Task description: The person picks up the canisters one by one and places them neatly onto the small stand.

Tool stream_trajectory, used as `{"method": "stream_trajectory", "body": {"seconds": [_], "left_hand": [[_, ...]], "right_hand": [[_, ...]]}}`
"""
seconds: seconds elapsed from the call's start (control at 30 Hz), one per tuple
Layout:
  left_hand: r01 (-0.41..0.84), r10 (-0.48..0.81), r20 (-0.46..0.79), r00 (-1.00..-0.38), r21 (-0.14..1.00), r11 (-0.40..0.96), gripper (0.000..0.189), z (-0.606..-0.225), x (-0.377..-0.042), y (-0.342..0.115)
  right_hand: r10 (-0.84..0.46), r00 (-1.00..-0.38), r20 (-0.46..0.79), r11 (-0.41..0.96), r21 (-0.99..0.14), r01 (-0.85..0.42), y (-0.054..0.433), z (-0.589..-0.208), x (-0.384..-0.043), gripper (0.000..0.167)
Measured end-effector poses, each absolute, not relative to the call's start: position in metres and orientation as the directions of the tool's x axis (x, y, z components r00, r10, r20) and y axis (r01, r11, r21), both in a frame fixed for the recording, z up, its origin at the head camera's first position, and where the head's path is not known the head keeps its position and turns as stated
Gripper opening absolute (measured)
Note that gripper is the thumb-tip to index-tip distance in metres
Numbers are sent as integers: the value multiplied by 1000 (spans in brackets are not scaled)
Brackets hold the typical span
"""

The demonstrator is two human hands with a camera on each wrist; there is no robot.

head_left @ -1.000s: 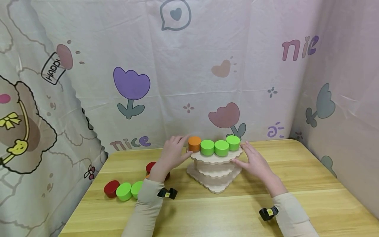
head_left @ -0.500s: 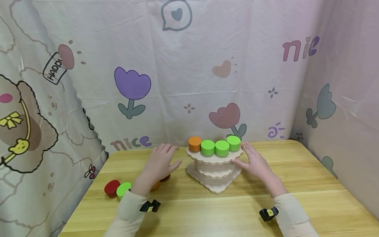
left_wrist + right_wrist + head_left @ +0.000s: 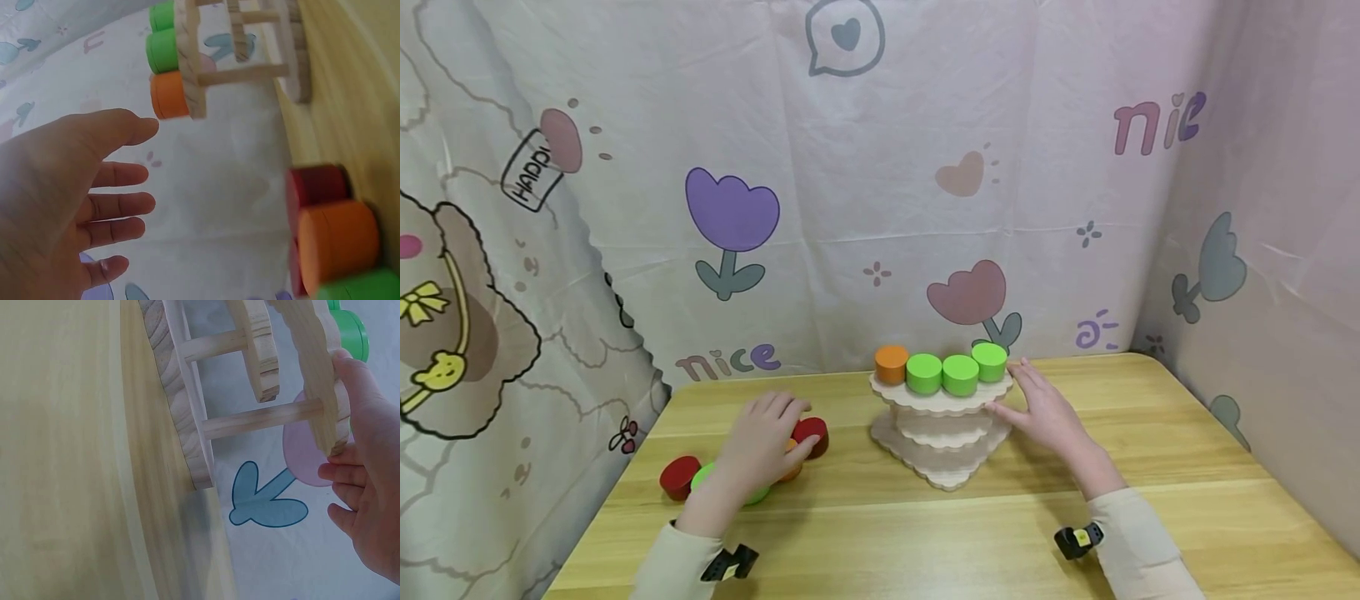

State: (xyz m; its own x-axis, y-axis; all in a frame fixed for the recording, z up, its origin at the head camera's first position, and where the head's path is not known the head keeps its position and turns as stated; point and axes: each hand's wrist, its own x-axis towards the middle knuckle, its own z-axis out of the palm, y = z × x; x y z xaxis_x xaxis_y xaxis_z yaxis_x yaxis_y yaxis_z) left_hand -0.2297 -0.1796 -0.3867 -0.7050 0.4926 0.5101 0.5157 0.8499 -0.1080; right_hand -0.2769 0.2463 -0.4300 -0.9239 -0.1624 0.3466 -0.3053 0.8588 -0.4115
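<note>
A tiered, scallop-edged wooden stand (image 3: 940, 403) holds an orange round block (image 3: 891, 365) and several green round blocks (image 3: 923, 373) in a curved row on its top tier. My right hand (image 3: 1047, 408) grips the right edge of that tier, thumb on one side and fingers on the other in the right wrist view. To the left, my left hand (image 3: 752, 446) hovers by loose blocks, fingers apart and holding nothing. Near it are a red block (image 3: 812, 437), an orange block (image 3: 340, 247) and a green block (image 3: 758, 495). This hand partly hides them in the head view.
Another red block (image 3: 679, 477) lies at the far left, beside a partly hidden green block (image 3: 701, 475). The wood-grain table (image 3: 925, 542) meets a printed cloth (image 3: 850, 167) at the back, and cloth also hangs at both sides.
My left hand has moved away from the orange block on the stand, leftward and down to the loose blocks. My right hand stays on the stand's edge.
</note>
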Motion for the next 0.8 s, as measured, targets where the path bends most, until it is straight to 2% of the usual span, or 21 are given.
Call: {"method": "stream_trajectory", "body": {"seconds": [0.27, 0.6, 0.8], "left_hand": [[445, 435, 468, -770, -94, 890, 41, -400, -222, -216], [390, 356, 481, -801, -30, 920, 38, -407, -213, -255], [373, 327, 524, -786, -20, 928, 37, -410, -206, -278]], "right_hand": [[-162, -920, 357, 853, -417, -312, 246, -430, -279, 91], [-159, -934, 321, 861, -419, -290, 246, -428, -278, 91], [-156, -936, 315, 862, -419, -285, 246, -429, -278, 91]]}}
